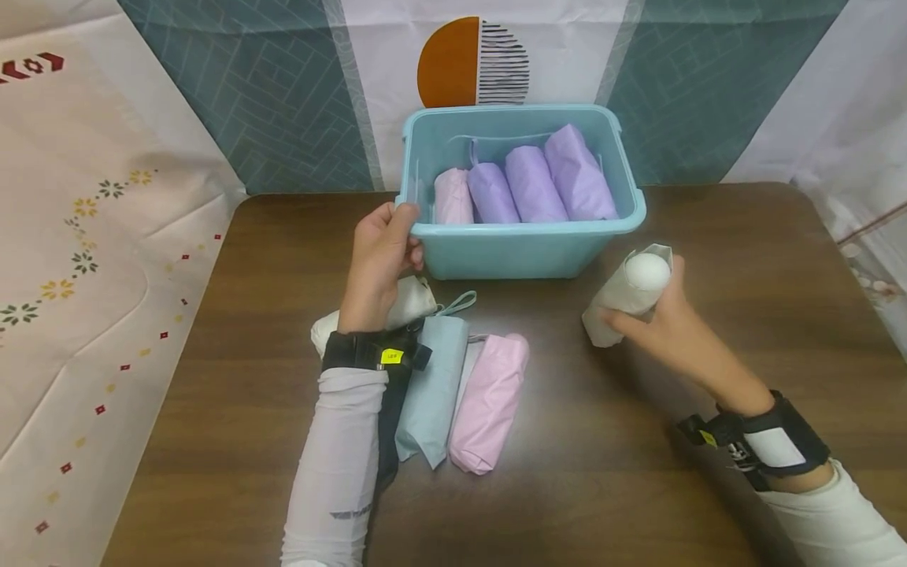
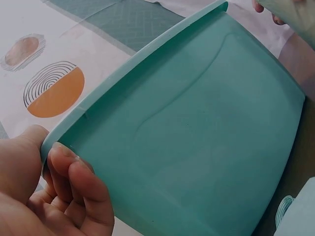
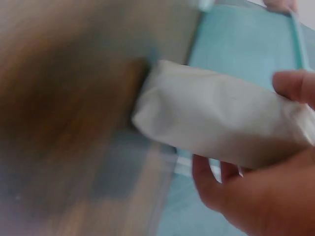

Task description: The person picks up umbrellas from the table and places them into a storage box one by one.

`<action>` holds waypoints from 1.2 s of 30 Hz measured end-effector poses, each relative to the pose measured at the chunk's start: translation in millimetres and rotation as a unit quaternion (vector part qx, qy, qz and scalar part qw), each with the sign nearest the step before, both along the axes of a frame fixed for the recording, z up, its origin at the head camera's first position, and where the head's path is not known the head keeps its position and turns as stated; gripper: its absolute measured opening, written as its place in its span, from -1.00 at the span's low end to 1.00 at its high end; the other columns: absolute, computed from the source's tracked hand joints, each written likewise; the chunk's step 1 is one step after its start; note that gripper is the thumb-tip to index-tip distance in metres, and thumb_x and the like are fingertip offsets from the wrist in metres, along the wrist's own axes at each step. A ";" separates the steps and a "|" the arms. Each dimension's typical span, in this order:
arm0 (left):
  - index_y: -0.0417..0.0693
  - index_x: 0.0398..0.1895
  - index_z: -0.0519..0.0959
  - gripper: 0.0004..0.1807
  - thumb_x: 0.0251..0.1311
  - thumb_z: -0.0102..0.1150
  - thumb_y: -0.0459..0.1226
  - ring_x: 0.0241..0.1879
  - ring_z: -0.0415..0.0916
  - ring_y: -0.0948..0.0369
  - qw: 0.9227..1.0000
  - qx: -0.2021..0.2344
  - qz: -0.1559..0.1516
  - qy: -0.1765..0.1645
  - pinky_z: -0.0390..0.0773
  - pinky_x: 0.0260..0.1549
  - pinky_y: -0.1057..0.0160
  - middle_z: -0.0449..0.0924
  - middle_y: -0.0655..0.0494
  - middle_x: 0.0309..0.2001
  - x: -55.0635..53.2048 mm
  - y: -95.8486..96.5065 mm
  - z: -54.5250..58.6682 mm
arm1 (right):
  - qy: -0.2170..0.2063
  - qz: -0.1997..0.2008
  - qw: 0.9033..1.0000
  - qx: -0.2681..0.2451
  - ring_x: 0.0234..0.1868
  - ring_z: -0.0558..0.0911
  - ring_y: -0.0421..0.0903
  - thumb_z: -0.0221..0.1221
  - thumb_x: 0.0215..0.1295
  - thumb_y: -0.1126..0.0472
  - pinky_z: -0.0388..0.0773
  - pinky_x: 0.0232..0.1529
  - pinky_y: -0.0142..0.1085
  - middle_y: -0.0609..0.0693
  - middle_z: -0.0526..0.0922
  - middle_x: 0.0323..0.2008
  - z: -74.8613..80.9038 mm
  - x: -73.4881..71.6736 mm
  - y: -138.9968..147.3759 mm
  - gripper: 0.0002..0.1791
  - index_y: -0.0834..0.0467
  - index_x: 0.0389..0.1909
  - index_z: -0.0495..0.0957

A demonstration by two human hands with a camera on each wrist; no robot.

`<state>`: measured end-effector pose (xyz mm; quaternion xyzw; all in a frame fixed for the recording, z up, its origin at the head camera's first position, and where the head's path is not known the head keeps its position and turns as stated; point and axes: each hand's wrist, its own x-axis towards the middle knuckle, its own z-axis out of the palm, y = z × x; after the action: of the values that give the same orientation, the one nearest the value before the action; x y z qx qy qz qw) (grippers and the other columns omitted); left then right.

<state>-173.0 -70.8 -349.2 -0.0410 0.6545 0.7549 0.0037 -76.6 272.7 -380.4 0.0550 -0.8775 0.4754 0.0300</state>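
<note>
My left hand (image 1: 383, 264) grips the front left corner of a light blue plastic bin (image 1: 503, 256), thumb over the rim and fingers curled beneath, as the left wrist view shows. Inside the bin lean a pink folded umbrella (image 1: 453, 197) and several purple folded umbrellas (image 1: 536, 185), side by side. Right of the bin, my right hand (image 1: 669, 331) holds an off-white folded umbrella (image 1: 616, 303) in its sleeve, tilted, its round white end (image 1: 648, 272) upward. The right wrist view shows the thumb and fingers on opposite sides of that umbrella (image 3: 211, 110); the picture is blurred.
On the brown table (image 1: 602, 472) lie a light blue folded umbrella (image 1: 435, 386) with a wrist loop, a pink one (image 1: 490, 402) beside it, and a whitish one (image 1: 411, 303) partly hidden by my left arm. A patterned cloth (image 1: 283, 102) hangs behind the bin.
</note>
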 end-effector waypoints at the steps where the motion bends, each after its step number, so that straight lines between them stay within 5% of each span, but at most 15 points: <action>1: -0.22 -0.34 0.40 -0.76 0.29 0.05 -0.19 -0.68 0.27 0.19 1.000 0.000 0.001 0.001 0.39 -0.63 0.29 0.30 -0.01 -0.54 -0.1 0.1 0.4 | -0.013 0.016 1.000 -0.008 0.01 0.32 -0.15 0.34 0.06 0.37 0.26 -0.04 -0.39 0.00 0.18 0.09 2.5 0.1 2.0 -0.03 0.06 0.30 -0.15; 6: -0.22 -0.34 0.40 -0.77 0.29 0.05 -0.19 -0.68 0.27 0.19 1.000 0.001 0.001 0.000 0.39 -0.63 0.29 0.30 -0.01 -0.54 -0.8 -0.2 0.9 | -0.041 0.100 0.993 -0.038 0.10 0.29 -0.11 0.23 0.07 0.53 0.29 0.00 -0.37 -0.02 0.18 0.22 11.3 1.6 12.4 -0.09 0.04 0.36 -0.01; 9: -0.22 -0.34 0.40 -0.76 0.30 0.05 -0.19 -0.68 0.27 0.19 1.000 0.002 -0.003 0.001 0.39 -0.63 0.29 0.30 -0.01 -0.54 -1.2 0.1 0.9 | -0.050 0.118 0.991 -0.031 0.12 0.35 -0.12 0.27 0.13 0.46 0.34 0.00 -0.31 -0.06 0.29 0.22 11.4 2.2 16.8 -0.16 0.00 0.38 0.11; 15: -0.22 -0.35 0.40 -0.76 0.29 0.06 -0.19 -0.69 0.28 0.20 1.000 0.000 -0.002 0.005 0.39 -0.63 0.30 0.30 -0.01 -0.54 -1.6 0.9 0.8 | -0.042 0.073 0.996 0.013 0.05 0.45 -0.16 0.39 0.11 0.19 0.32 0.03 -0.24 -0.11 0.48 0.08 12.7 1.6 14.4 -0.30 -0.09 0.26 0.31; 25: -0.23 -0.29 0.42 -0.74 0.31 0.06 -0.17 -0.68 0.29 0.20 1.000 -0.010 0.003 -0.008 0.43 -0.62 0.31 0.32 -0.03 -0.51 -0.9 1.8 0.2 | 0.030 -0.028 0.999 0.022 -0.17 0.50 -0.08 0.43 0.05 0.18 0.42 -0.21 -0.34 0.02 0.50 -0.11 31.1 11.5 3.1 -0.37 0.09 0.13 0.35; 36: -0.27 -0.28 0.41 -0.72 0.29 0.07 -0.17 -0.69 0.29 0.21 1.000 -0.007 0.004 -0.004 0.41 -0.63 0.31 0.32 -0.02 -0.52 0.1 1.1 1.9 | 0.008 -0.021 1.000 0.021 -0.04 0.42 -0.14 0.39 0.10 0.14 0.32 -0.06 -0.34 -0.01 0.41 0.01 21.5 8.0 4.6 -0.25 0.08 0.29 0.25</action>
<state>-172.8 -69.7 -347.3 -0.0468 0.6598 0.7500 0.0036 -68.6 277.3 -358.9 0.0409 -0.8879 0.4559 0.0455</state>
